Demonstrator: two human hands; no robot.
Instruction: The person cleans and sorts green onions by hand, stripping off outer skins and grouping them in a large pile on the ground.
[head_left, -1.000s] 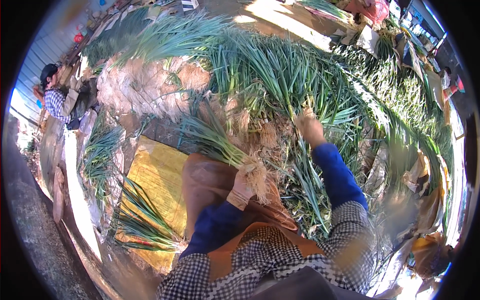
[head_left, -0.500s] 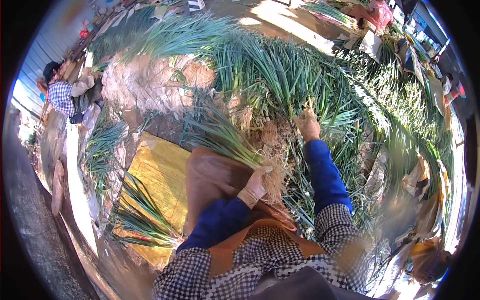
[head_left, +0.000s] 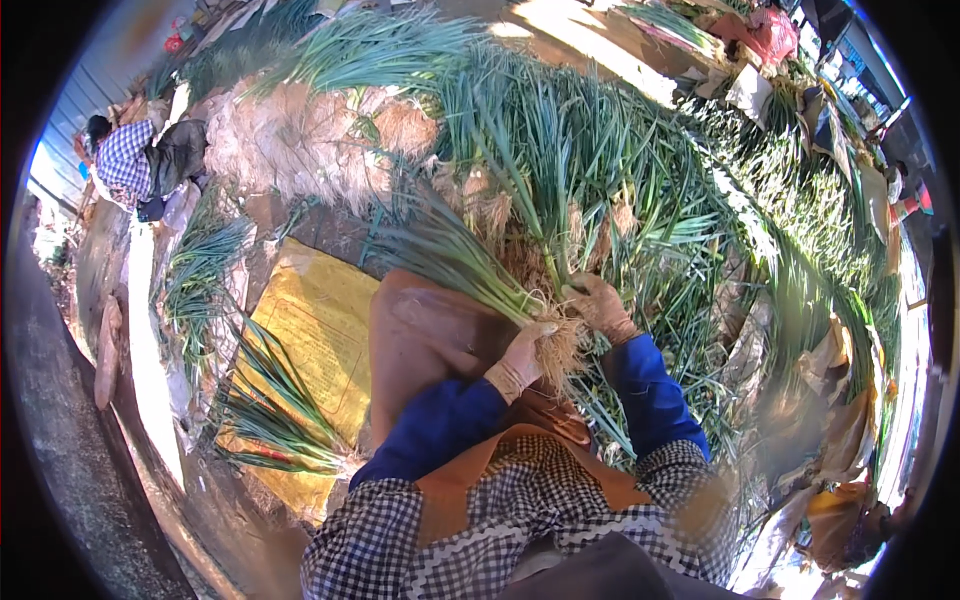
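My left hand (head_left: pixel 522 362) is closed round the root end of a bunch of green onions (head_left: pixel 465 275). Its leaves slant up and left past my brown-covered knee (head_left: pixel 425 325), and pale stringy roots (head_left: pixel 563 355) hang beside my fingers. Right beside it, my right hand (head_left: pixel 600 305) is closed on the lower end of a green onion stalk (head_left: pixel 545 245), whose leaves reach up over the heap. The two hands nearly meet at the roots. A big heap of loose green onions (head_left: pixel 610 150) spreads just beyond them.
On my left a yellow sack (head_left: pixel 325 310) lies flat with a small bunch of green onions (head_left: pixel 285 410) on it. Stacked onions show a mass of pale roots (head_left: pixel 290 150) farther off. A person (head_left: pixel 130 165) in a checked top sits at far left.
My right hand has come back from the heap toward my left hand, bringing a green onion stalk with it. The left hand has barely moved. The person at far left now leans lower.
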